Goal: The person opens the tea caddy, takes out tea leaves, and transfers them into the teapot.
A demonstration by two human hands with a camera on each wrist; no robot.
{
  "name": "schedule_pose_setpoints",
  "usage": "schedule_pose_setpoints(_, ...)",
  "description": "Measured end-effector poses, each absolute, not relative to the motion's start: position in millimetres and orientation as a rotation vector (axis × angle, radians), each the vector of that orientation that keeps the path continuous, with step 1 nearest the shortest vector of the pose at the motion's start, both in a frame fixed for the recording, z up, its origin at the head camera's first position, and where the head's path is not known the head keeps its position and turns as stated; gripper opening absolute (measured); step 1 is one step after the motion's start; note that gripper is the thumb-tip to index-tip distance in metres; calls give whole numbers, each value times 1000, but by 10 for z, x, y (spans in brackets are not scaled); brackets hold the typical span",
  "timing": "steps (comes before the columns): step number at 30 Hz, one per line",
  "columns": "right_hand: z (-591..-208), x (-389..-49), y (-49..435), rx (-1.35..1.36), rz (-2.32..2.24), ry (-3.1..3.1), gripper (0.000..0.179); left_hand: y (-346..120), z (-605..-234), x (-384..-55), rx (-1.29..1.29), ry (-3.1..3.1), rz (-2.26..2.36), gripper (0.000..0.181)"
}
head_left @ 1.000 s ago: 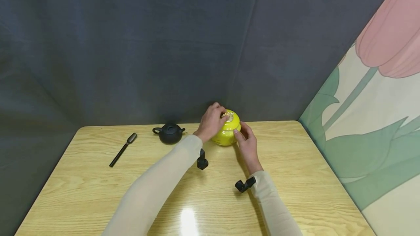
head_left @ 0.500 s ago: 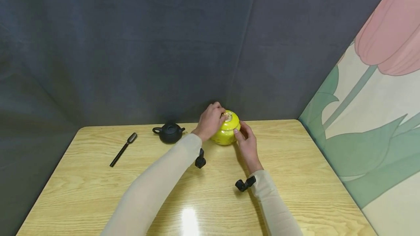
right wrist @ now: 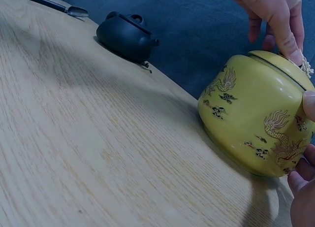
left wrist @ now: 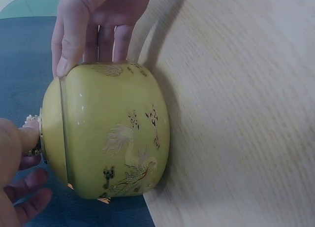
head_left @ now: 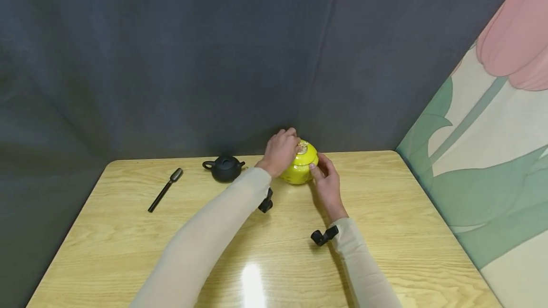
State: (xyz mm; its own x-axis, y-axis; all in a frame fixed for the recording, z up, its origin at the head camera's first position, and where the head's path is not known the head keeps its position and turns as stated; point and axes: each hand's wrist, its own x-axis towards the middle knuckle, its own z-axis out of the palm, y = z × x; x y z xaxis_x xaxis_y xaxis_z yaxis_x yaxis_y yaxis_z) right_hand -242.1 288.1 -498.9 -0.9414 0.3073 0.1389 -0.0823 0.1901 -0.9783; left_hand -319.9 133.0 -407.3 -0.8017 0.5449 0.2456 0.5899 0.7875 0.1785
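Observation:
A round yellow jar (right wrist: 246, 109) with dragon patterns stands at the table's back edge. Its yellow lid (head_left: 306, 154) sits over the mouth, a dark seam showing beneath the rim in the right wrist view. My left hand (head_left: 280, 152) pinches the pale, ornate knob (left wrist: 32, 121) on top between thumb and fingers. From the right side, my right hand (head_left: 328, 182) holds the jar's body, thumb close under the lid's rim and fingers curled round the far side. Inside the jar is hidden.
Left of the jar stands a small black teapot (head_left: 225, 168). A dark-handled scoop (head_left: 166, 189) lies farther left on the wooden table (head_left: 291, 260). A dark curtain (head_left: 205, 61) hangs right behind the back edge, and a tulip-patterned panel (head_left: 484, 179) borders the right.
The head view has shifted slightly, moving everything a little up and right. Both hands keep their holds on the lid knob and the jar.

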Motion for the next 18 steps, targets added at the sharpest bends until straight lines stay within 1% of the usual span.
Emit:
schedule_pose_setpoints(9,-5026,-2439,2896,-227,1817,-2172,54,1296,-4192,-3209,-841,-2812,-608,41)
schedule_pose_setpoints(18,-5116,-2513,2849,-223,1838,-2193,54,1185,-4399,-3219,-745,-2786,-906,39)
